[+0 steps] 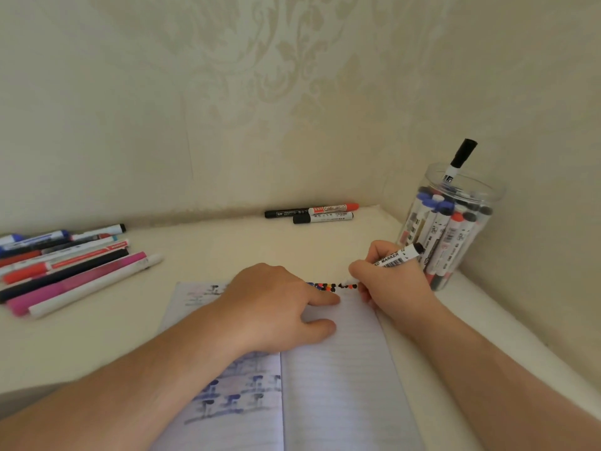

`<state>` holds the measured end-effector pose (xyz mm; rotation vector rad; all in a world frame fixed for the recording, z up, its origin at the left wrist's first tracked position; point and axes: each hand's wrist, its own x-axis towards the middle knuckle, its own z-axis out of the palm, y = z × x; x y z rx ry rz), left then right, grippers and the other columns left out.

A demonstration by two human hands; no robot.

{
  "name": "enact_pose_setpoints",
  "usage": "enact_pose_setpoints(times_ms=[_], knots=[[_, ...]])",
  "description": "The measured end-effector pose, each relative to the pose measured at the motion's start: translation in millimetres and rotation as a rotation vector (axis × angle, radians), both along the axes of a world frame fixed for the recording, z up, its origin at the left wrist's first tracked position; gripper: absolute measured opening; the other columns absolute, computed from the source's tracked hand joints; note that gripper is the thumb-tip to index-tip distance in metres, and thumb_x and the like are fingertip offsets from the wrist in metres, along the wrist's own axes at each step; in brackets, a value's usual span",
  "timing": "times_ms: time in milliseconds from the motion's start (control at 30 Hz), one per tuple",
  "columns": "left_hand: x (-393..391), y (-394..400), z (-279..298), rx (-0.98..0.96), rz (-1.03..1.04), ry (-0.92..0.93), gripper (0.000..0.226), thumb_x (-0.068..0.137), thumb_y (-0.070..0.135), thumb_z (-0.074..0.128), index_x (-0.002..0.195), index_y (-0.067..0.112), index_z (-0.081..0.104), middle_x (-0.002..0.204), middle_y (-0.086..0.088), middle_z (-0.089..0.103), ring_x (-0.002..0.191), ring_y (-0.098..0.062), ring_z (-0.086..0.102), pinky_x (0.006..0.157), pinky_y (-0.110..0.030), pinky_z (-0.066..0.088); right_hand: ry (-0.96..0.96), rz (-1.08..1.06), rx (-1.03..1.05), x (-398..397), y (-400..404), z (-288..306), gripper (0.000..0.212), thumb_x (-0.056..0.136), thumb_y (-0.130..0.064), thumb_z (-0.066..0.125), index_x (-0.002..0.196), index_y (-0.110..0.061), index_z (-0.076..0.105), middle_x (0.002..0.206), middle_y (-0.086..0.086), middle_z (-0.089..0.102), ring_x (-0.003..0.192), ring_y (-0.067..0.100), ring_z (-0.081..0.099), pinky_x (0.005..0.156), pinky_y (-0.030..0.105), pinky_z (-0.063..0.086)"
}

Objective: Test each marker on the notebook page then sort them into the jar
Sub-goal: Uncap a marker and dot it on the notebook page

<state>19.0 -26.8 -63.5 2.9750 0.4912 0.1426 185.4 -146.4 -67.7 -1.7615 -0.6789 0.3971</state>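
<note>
An open lined notebook (pixel 341 379) lies in front of me. A row of coloured dots (pixel 328 286) runs along the top of its right page. My right hand (pixel 390 284) grips a white board marker (pixel 395 257) with a black end, its tip down at the right end of that row. My left hand (pixel 276 307) rests flat on the notebook, fingers spread over the fold. A clear plastic jar (pixel 452 229) stands at the right by the wall, packed with markers, and one black-capped marker (pixel 460 159) sticks up out of it.
Several markers and pens (pixel 65 265) lie in a loose pile at the left of the table. Three more markers (pixel 312 213) lie at the back against the wall. Patterned walls close in behind and on the right.
</note>
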Motion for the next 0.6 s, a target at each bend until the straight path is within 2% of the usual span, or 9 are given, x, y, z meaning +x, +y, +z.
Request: enact_pose_setpoints(times_ms=[67,167,267,333,433,500,600], knots=[[1.1,0.3,0.3,-0.003,-0.001,0.015,0.051,0.089,0.08,0.039,0.14,0.071,0.036,0.096,0.014,0.065,0.099,-0.018,0.06,0.078,-0.031,0.045,0.003,-0.003,-0.014,1.1,0.9,-0.8,0.026,0.081,-0.001,0.068,0.067,-0.011,0.048,0.053,0.013,0.057,0.045,0.022,0.05,0.041,0.024,0.037],[0.5,-1.0,1.0,-0.013,0.001,0.019,0.05,0.089,0.08,0.038,0.139,0.072,0.035,0.079,0.01,0.058,0.091,-0.017,0.056,0.077,-0.032,0.046,0.007,0.009,-0.03,1.4,1.4,-0.3,0.029,0.081,-0.002,0.069,0.065,-0.013,0.047,0.053,0.01,0.058,0.045,0.02,0.052,0.042,0.024,0.038],[-0.6,-1.5,1.3,-0.015,0.001,0.013,0.05,0.089,0.08,0.038,0.138,0.073,0.036,0.093,0.012,0.067,0.096,-0.018,0.06,0.08,-0.032,0.048,-0.003,0.023,-0.036,1.1,1.6,-0.3,0.03,0.081,-0.002,0.069,0.063,-0.014,0.047,0.054,0.01,0.059,0.046,0.02,0.052,0.043,0.024,0.039],[-0.9,-2.6,1.5,-0.016,0.002,0.008,0.05,0.089,0.08,0.039,0.138,0.073,0.036,0.095,0.012,0.066,0.099,-0.019,0.061,0.083,-0.032,0.049,-0.02,0.031,-0.039,0.1,1.7,-1.3,0.029,0.08,-0.002,0.069,0.064,-0.013,0.047,0.054,0.009,0.058,0.047,0.02,0.052,0.043,0.024,0.039],[-1.0,-4.2,2.1,-0.02,0.01,0.016,0.05,0.089,0.08,0.039,0.138,0.072,0.037,0.083,0.01,0.061,0.097,-0.019,0.061,0.083,-0.032,0.049,-0.06,0.017,-0.046,-0.7,1.6,-3.7,0.026,0.078,-0.003,0.068,0.066,-0.008,0.045,0.053,0.009,0.056,0.048,0.02,0.051,0.044,0.025,0.038],[-1.5,-5.1,2.4,-0.018,0.015,0.021,0.049,0.089,0.079,0.039,0.138,0.072,0.037,0.071,0.01,0.049,0.093,-0.018,0.059,0.077,-0.031,0.046,-0.068,0.006,-0.039,0.1,1.8,-4.8,0.025,0.078,-0.002,0.066,0.068,-0.003,0.043,0.053,0.009,0.055,0.048,0.02,0.05,0.044,0.026,0.038],[-2.0,-6.1,2.8,-0.011,0.023,0.023,0.049,0.09,0.078,0.039,0.138,0.071,0.038,0.066,0.01,0.044,0.091,-0.017,0.058,0.073,-0.03,0.042,-0.038,0.014,-0.026,1.2,0.8,-4.3,0.028,0.08,-0.001,0.066,0.065,-0.01,0.045,0.052,0.008,0.056,0.047,0.02,0.051,0.043,0.026,0.038]])
